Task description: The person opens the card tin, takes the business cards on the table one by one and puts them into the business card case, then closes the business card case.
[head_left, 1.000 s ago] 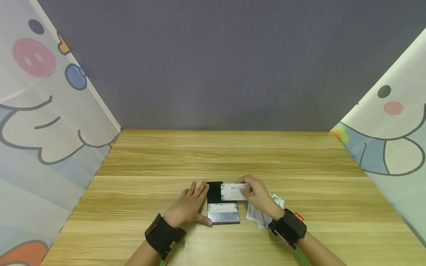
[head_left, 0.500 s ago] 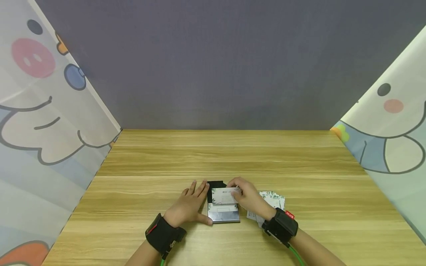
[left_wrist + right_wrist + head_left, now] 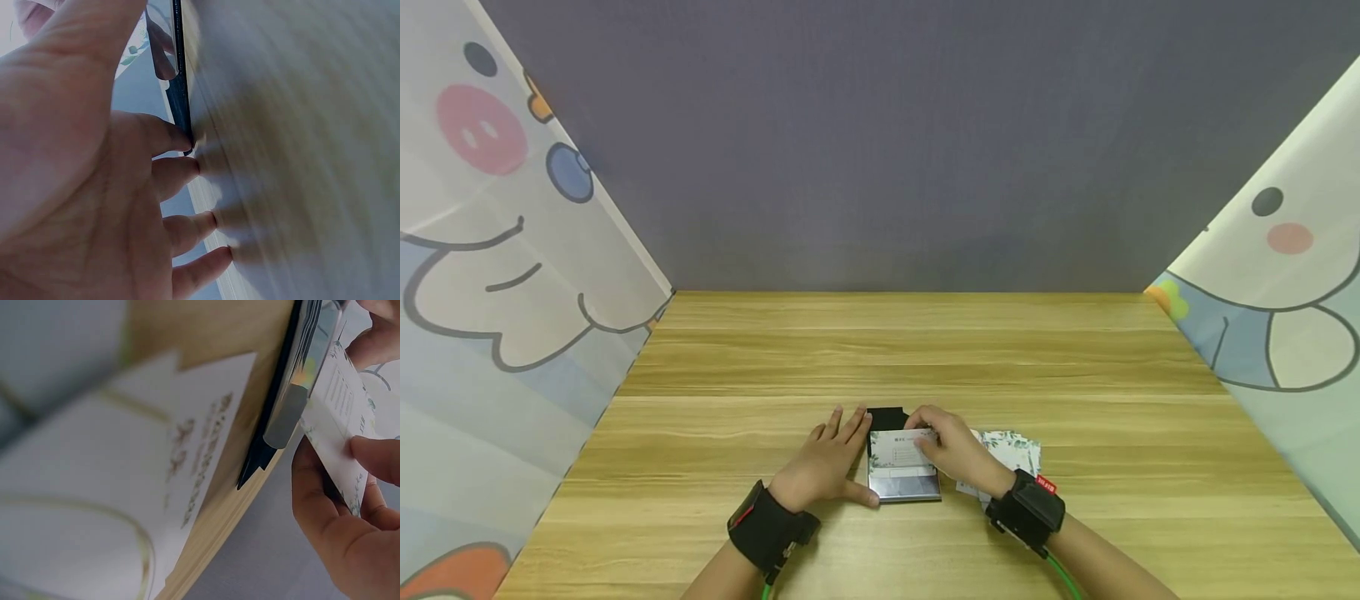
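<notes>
A business card (image 3: pixel 895 448) with a leafy print lies over a black and silver card holder (image 3: pixel 910 490). My right hand (image 3: pixel 955 450) pinches its right end between thumb and fingers; the right wrist view shows the same card (image 3: pixel 340 406) tilted at the holder's metal pocket (image 3: pixel 289 415). Spread along the holder's left side, my left hand (image 3: pixel 823 467) has its fingers straight. The left wrist view shows these fingertips (image 3: pixel 203 219) on the table, one touching the holder's black edge (image 3: pixel 180 112). Part of another card shows in the pocket.
Several loose cards (image 3: pixel 1013 450) lie fanned on the wooden table (image 3: pixel 775 350), partly under my right hand and wrist. A grey panel (image 3: pixel 880 150) rises behind the table. Cartoon-printed panels (image 3: pixel 550 283) stand at both sides.
My right hand has moved left and slightly toward me, carrying the card from the holder's upper right over to its pocket. My left hand has stayed in place.
</notes>
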Motion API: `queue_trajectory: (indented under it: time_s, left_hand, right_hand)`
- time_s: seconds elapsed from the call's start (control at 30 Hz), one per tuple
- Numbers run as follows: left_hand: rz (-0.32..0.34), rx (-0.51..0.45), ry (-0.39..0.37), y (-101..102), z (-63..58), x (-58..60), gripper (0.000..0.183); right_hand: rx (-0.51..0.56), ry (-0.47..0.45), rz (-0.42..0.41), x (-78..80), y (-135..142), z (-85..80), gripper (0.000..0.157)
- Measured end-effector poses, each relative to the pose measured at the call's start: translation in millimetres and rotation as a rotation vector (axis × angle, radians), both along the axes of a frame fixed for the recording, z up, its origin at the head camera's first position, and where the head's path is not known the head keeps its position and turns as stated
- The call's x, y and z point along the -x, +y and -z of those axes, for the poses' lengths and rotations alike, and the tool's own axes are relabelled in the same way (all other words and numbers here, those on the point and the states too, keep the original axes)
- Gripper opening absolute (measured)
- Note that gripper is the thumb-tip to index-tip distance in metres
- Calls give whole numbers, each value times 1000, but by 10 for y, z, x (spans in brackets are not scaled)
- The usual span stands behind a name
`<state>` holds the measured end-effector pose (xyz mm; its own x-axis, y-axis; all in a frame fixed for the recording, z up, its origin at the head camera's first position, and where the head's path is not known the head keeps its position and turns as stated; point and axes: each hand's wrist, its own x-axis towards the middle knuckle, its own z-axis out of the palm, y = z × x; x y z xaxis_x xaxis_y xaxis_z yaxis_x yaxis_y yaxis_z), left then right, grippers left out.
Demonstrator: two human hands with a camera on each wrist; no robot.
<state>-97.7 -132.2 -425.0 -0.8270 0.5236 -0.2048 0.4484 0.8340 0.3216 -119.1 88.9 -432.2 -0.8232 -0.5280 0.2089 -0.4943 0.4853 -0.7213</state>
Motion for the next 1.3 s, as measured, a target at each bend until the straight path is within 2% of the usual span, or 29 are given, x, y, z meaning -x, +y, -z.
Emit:
queue_trajectory:
  time_s: [0.2, 0.5, 0.77, 1.0, 1.3]
  left_hand:
    - [2, 0, 3, 3, -8, -5, 112]
    - [1, -10, 2, 5, -4, -6, 112]
    - [3, -15, 0, 0, 4, -1, 111]
    - [6, -14, 6, 1, 0, -5, 111]
    - [8, -13, 13, 0, 30, -4, 112]
  right_hand:
    - [-5, -13, -4, 0, -8, 20, 21]
    - [-41, -80, -22, -43, -14, -8, 24]
    - [-126, -62, -29, -60, -16, 11, 23]
    - [-192, -94, -44, -87, -10, -4, 22]
    - [-239, -22, -51, -120, 1, 23, 21]
